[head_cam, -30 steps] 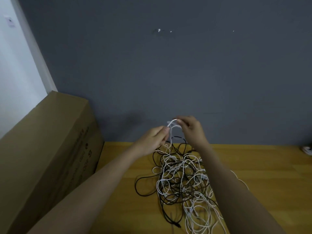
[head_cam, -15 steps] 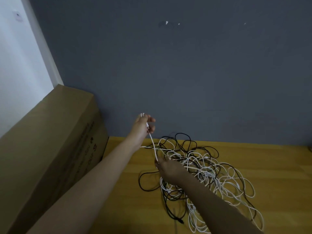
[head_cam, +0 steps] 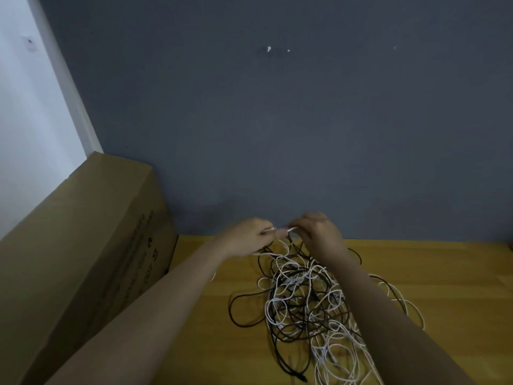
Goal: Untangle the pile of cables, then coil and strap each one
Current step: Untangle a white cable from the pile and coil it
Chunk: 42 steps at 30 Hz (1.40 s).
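A tangled pile of cables (head_cam: pixel 302 301), thin white and black ones looping through each other, is lying just below the two pinching hands and spreading toward the viewer. One white cable (head_cam: pixel 280 231) is stretching taut between the left hand (head_cam: pixel 247 237) and right hand (head_cam: pixel 319 234), trailing down into the heap.

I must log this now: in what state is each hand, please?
Left hand: closed, pinching the white cable above the pile.
Right hand: closed, pinching the same white cable just beside it.
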Each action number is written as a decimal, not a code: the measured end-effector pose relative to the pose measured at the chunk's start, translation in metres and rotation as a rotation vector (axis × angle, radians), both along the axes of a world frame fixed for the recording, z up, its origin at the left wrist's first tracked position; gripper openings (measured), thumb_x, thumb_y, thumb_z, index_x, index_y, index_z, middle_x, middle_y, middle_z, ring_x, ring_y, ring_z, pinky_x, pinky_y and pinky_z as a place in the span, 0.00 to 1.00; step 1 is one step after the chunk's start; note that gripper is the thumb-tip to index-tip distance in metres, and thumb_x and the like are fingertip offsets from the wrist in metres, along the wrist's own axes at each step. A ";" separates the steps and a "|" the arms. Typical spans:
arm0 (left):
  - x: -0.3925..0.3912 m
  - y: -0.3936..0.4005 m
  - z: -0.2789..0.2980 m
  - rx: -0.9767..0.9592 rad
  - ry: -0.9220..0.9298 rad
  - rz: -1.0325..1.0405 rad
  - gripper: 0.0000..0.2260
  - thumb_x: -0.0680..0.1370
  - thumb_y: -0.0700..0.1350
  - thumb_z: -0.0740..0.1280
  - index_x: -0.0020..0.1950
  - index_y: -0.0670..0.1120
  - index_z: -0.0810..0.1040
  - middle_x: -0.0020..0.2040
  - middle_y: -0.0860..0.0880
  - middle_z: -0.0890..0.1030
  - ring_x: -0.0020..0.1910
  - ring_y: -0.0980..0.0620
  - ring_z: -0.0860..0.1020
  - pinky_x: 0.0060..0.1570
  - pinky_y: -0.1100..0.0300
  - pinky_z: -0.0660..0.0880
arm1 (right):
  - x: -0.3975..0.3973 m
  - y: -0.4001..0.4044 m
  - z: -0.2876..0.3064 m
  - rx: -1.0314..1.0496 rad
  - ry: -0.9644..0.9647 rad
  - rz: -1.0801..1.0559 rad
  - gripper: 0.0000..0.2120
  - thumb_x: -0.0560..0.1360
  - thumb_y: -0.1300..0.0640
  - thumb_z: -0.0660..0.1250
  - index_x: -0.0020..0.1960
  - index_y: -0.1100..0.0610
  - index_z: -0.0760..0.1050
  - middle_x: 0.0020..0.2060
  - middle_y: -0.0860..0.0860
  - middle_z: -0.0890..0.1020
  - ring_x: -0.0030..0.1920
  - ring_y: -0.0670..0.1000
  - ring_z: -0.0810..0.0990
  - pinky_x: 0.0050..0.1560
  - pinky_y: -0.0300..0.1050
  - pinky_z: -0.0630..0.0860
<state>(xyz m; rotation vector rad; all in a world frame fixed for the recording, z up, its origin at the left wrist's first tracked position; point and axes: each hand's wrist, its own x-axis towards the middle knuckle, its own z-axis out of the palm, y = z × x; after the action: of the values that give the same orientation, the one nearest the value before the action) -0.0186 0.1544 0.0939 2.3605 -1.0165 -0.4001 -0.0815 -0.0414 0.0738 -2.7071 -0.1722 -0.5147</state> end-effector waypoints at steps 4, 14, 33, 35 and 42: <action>0.014 0.006 0.018 -0.216 0.084 0.053 0.19 0.80 0.58 0.60 0.34 0.48 0.67 0.29 0.52 0.66 0.25 0.58 0.63 0.31 0.58 0.59 | -0.004 -0.008 -0.005 0.356 0.048 -0.163 0.06 0.73 0.55 0.72 0.47 0.55 0.84 0.42 0.48 0.83 0.44 0.49 0.80 0.46 0.45 0.74; 0.056 0.003 0.086 -0.750 0.009 0.492 0.19 0.81 0.50 0.60 0.32 0.49 0.62 0.28 0.51 0.63 0.25 0.56 0.61 0.30 0.59 0.58 | 0.010 -0.038 0.018 0.084 -0.096 -0.268 0.06 0.75 0.62 0.68 0.47 0.57 0.84 0.46 0.54 0.83 0.51 0.58 0.77 0.53 0.52 0.69; 0.043 -0.038 0.165 -0.762 -0.195 0.370 0.19 0.82 0.51 0.59 0.32 0.48 0.61 0.29 0.50 0.65 0.28 0.54 0.63 0.31 0.58 0.59 | 0.014 0.010 0.141 1.799 -0.014 0.106 0.16 0.79 0.62 0.51 0.59 0.62 0.75 0.50 0.63 0.82 0.48 0.60 0.83 0.54 0.55 0.78; 0.045 -0.037 0.162 -0.738 -0.215 0.391 0.19 0.82 0.51 0.59 0.32 0.48 0.61 0.29 0.52 0.65 0.28 0.55 0.63 0.29 0.61 0.60 | 0.014 0.001 0.147 1.791 -0.004 0.134 0.17 0.79 0.59 0.50 0.60 0.62 0.73 0.46 0.62 0.83 0.42 0.57 0.83 0.50 0.52 0.79; 0.040 -0.045 0.163 -0.799 -0.099 0.359 0.16 0.83 0.50 0.54 0.35 0.50 0.63 0.32 0.53 0.67 0.31 0.54 0.65 0.37 0.57 0.63 | 0.025 -0.010 0.155 0.685 0.032 -0.293 0.12 0.81 0.62 0.56 0.55 0.64 0.77 0.34 0.54 0.79 0.29 0.50 0.71 0.30 0.39 0.66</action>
<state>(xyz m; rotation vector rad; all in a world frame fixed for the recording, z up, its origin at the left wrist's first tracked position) 0.0218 0.1098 0.2572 1.7718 -0.6033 0.2327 -0.0570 -0.0515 0.2284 -2.0678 0.3554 -0.4963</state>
